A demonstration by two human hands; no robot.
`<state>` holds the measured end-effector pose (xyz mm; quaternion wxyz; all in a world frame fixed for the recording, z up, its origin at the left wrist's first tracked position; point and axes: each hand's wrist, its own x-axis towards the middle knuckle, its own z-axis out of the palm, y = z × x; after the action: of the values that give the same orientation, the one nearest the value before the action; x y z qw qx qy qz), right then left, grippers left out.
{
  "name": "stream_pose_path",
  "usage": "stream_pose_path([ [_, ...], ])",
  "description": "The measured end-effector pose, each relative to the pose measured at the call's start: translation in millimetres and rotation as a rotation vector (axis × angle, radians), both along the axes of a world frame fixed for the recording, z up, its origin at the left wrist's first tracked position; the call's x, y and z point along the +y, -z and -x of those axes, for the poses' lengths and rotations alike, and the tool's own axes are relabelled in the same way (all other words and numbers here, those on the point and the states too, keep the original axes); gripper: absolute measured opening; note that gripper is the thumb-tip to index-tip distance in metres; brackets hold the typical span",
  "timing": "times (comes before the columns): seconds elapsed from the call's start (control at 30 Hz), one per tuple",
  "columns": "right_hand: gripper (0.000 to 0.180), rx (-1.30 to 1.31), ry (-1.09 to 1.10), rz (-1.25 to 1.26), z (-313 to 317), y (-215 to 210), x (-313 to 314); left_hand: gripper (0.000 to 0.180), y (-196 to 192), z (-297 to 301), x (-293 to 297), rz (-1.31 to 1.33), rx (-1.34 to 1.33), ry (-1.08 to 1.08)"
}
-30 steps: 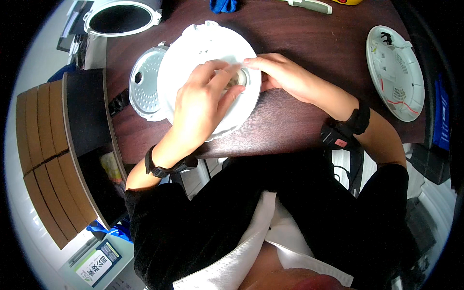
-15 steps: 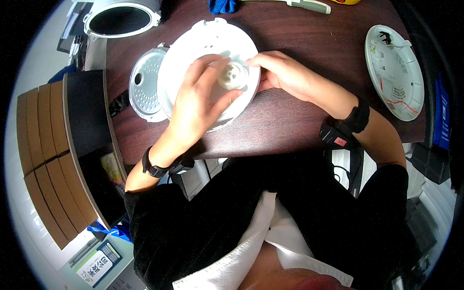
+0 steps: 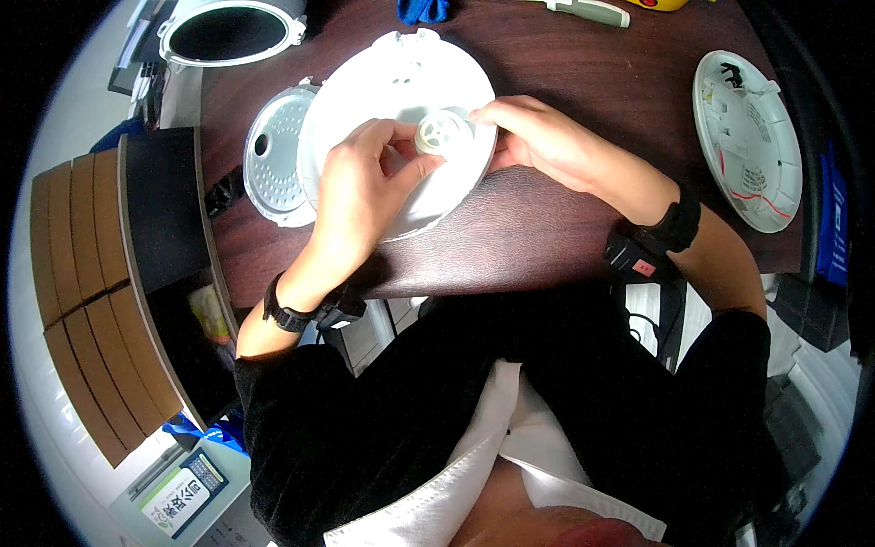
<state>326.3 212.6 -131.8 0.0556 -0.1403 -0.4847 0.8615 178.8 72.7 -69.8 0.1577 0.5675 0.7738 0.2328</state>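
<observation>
A white round plastic lid [image 3: 360, 96], which looks like a rice cooker's, is tilted up above the near part of the table. On its right side sits a small translucent round cap [image 3: 446, 133] with slots in its face. My left hand [image 3: 355, 182] lies over the lid, thumb and curled fingers closed at the cap's left and lower edge. At the lid's right rim, my right hand [image 3: 547, 141] grips with the thumb on the face and the fingers partly hidden behind. A silver perforated inner lid [image 3: 281, 173] lies behind it at left.
A white appliance body [image 3: 232, 55] with a dark round opening stands far left. A white oval shell [image 3: 749, 137] with red wire lies at right. A blue cloth [image 3: 422, 10] and a grey-handled tool [image 3: 592, 11] are at the back of the brown table [image 3: 583, 73].
My left fingers have drawn back from over the cap's top to its left edge, uncovering more of it. The lid has shifted slightly right; my right hand keeps its hold.
</observation>
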Motion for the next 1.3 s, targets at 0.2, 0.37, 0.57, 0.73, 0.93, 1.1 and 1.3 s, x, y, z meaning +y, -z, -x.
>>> stream_pose_path([
  [0.2, 0.047, -0.033, 0.035, -0.045, 2, 7, -2, 0.036, 0, 0, -4, -0.039, 0.019, 0.069],
  [0.37, 0.046, -0.048, 0.022, -0.043, 0, -2, -2, 0.030, -5, 9, 3, 0.050, -0.151, 0.000],
  [0.57, 0.045, -0.062, 0.038, -0.053, 1, 5, 0, 0.024, -12, 12, 16, 0.168, -0.231, 0.004],
  [0.73, 0.046, -0.122, 0.071, -0.067, 0, 3, -3, 0.025, -8, 9, 19, 0.168, -0.348, -0.054],
  [0.93, 0.047, -0.097, 0.029, -0.063, -1, 0, -1, 0.026, -12, 17, 14, 0.166, -0.347, 0.122],
  [1.1, 0.045, -0.136, 0.061, -0.069, -1, -1, -2, 0.037, -12, 30, 20, 0.191, -0.105, 0.351],
  [1.3, 0.043, -0.039, 0.000, -0.034, 0, 9, 3, 0.046, -21, 30, 29, 0.074, 0.220, 0.620],
])
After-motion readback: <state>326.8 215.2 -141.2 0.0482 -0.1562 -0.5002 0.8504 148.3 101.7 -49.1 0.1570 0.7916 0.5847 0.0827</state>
